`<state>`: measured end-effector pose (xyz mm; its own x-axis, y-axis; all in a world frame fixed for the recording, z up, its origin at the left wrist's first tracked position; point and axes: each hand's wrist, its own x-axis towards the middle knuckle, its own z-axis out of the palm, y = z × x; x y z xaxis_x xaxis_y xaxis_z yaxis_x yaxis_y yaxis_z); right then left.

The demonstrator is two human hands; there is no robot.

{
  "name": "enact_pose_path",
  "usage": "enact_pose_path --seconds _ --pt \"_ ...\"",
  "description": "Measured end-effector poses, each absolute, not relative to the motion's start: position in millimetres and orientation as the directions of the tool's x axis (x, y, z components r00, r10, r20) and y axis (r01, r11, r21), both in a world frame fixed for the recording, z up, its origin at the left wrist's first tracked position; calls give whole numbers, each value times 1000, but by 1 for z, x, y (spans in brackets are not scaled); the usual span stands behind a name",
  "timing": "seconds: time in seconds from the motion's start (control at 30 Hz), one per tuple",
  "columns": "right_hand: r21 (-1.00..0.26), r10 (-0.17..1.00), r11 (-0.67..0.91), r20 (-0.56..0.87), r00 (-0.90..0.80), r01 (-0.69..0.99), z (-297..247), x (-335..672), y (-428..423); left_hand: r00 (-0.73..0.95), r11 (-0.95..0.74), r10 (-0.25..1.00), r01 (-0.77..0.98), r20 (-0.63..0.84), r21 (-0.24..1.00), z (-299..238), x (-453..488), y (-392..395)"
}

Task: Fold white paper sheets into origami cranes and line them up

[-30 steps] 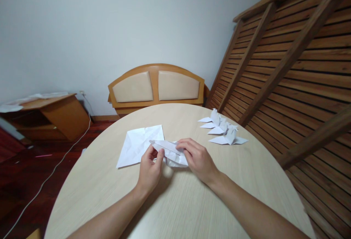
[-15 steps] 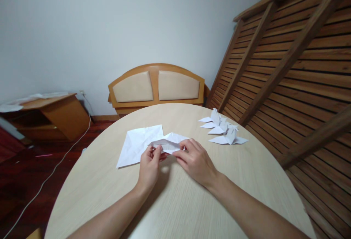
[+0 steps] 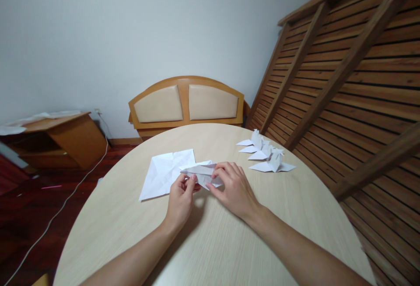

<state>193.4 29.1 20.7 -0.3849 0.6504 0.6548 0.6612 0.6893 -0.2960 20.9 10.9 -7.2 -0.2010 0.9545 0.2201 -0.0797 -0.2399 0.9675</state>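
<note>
Between my two hands is a folded white sheet of paper (image 3: 202, 174), raised a little above the table, with several creased flaps. My left hand (image 3: 182, 189) pinches its left end, thumb in front and fingers behind. On the right end, my right hand (image 3: 231, 185) grips a flap between thumb and fingertips. Just behind and left of my left hand lies flat white paper (image 3: 160, 174) with visible creases. Farther right on the table stand several folded paper figures (image 3: 271, 159) with pointed ends, set close together in a row.
The round pale wooden table (image 3: 213, 246) fills the foreground. Behind it stands a padded headboard (image 3: 185, 102) against the wall. A slatted wooden frame (image 3: 354, 84) leans along the right side. At left are a low wooden cabinet (image 3: 78, 139) and a white cable (image 3: 70, 196) on the floor.
The folded sheet's front and upper flaps have shifted, and more of its layers show. My right thumb and fingers have moved farther apart on the right end. My left hand keeps its pinch.
</note>
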Motion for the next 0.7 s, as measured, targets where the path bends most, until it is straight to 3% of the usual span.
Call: enact_pose_path --seconds 0.1,0.23,0.33,0.5,0.7 --pt "-305 646 711 639 -417 634 20 193 30 -193 -264 948 -22 255 964 -8 21 9" --pt "-392 640 745 647 -413 540 20 193 31 -200 -250 953 -95 228 964 -9 20 10" --pt "-486 639 762 672 -375 429 19 193 29 -205 -164 972 -226 118 960 -10 20 14" --pt "-531 589 804 657 -470 266 16 194 25 -41 33 997 -520 -64 854 -14 20 18" --pt "-625 581 771 610 -539 122 21 195 20 -40 -78 997 -458 67 885 -19 12 23"
